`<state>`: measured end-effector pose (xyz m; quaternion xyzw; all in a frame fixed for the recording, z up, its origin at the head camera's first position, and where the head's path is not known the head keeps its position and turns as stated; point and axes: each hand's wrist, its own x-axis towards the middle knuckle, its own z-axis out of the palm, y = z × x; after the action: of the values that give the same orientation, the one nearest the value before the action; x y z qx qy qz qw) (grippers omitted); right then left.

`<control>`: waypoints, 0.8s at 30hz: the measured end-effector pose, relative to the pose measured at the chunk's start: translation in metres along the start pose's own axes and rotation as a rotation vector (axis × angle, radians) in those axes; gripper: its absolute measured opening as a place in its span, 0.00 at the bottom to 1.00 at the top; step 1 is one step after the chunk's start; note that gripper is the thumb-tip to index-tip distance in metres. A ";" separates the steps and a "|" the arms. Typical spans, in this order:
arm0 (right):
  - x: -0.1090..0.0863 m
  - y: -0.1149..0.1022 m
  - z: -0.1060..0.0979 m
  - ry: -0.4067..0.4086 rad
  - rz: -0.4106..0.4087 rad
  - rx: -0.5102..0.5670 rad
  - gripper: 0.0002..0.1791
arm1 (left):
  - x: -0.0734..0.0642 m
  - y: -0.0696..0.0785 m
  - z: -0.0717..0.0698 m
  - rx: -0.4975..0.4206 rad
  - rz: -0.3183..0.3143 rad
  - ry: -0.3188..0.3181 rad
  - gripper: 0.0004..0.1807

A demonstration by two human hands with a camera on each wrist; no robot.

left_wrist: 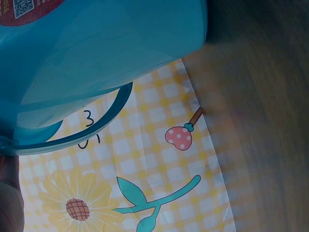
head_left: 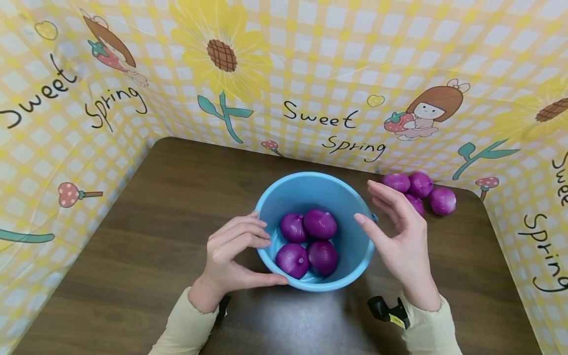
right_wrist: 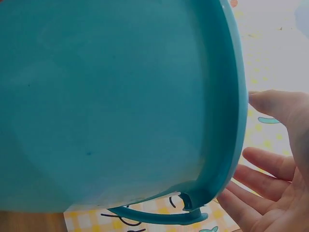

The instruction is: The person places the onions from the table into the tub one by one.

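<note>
A light blue plastic bucket (head_left: 310, 288) stands on the table with several purple onions (head_left: 320, 224) at its bottom. My left hand (head_left: 232, 254) is at the bucket's left side. Its spread fingers touch the rim, and its straight thumb reaches along the near edge. On the other side is my right hand (head_left: 399, 236), fingers and thumb extended and apart beside the rim. In the right wrist view, the thumb tip comes up to the rim (right_wrist: 241, 96); whether it touches is unclear. The bucket's handle (left_wrist: 106, 121) hangs at its far side in the left wrist view.
Several more purple onions (head_left: 443, 201) lie at the table's back right corner, partly behind my right hand. A yellow checked cloth (head_left: 310, 74) with printed flowers and lettering walls off the back and sides of the dark wooden table (head_left: 146, 212).
</note>
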<state>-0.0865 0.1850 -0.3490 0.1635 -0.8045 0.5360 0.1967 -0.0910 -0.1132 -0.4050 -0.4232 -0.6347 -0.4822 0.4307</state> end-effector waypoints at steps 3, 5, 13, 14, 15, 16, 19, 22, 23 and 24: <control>-0.001 0.001 -0.002 0.008 0.007 -0.008 0.36 | 0.000 0.000 0.000 -0.001 -0.004 -0.002 0.33; -0.001 0.001 -0.003 0.016 0.009 -0.014 0.35 | 0.000 0.000 0.000 -0.001 -0.006 -0.003 0.33; -0.002 0.002 -0.006 0.063 0.021 -0.032 0.34 | -0.001 0.001 0.000 -0.002 -0.009 -0.004 0.32; -0.002 0.001 -0.006 0.068 0.026 -0.034 0.34 | -0.001 0.001 0.000 -0.003 -0.010 -0.004 0.32; -0.002 0.001 -0.007 0.073 0.030 -0.030 0.33 | -0.001 0.001 0.000 -0.003 -0.010 -0.004 0.32; -0.002 0.001 -0.008 0.078 0.036 -0.027 0.33 | -0.001 0.001 0.000 -0.003 -0.009 -0.004 0.32; -0.002 0.003 -0.011 0.093 0.048 -0.021 0.33 | -0.001 0.000 0.000 -0.002 -0.009 -0.004 0.32; -0.002 0.008 -0.014 0.110 0.060 -0.025 0.33 | -0.001 0.000 0.000 -0.002 -0.010 -0.005 0.32; -0.003 0.010 -0.015 0.115 0.064 -0.027 0.32 | -0.001 0.000 -0.001 -0.001 -0.010 -0.006 0.32; -0.003 0.012 -0.017 0.120 0.069 -0.027 0.32 | -0.001 0.000 -0.001 -0.001 -0.011 -0.006 0.32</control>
<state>-0.0870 0.2048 -0.3540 0.1003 -0.8035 0.5405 0.2283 -0.0903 -0.1138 -0.4059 -0.4216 -0.6380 -0.4836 0.4258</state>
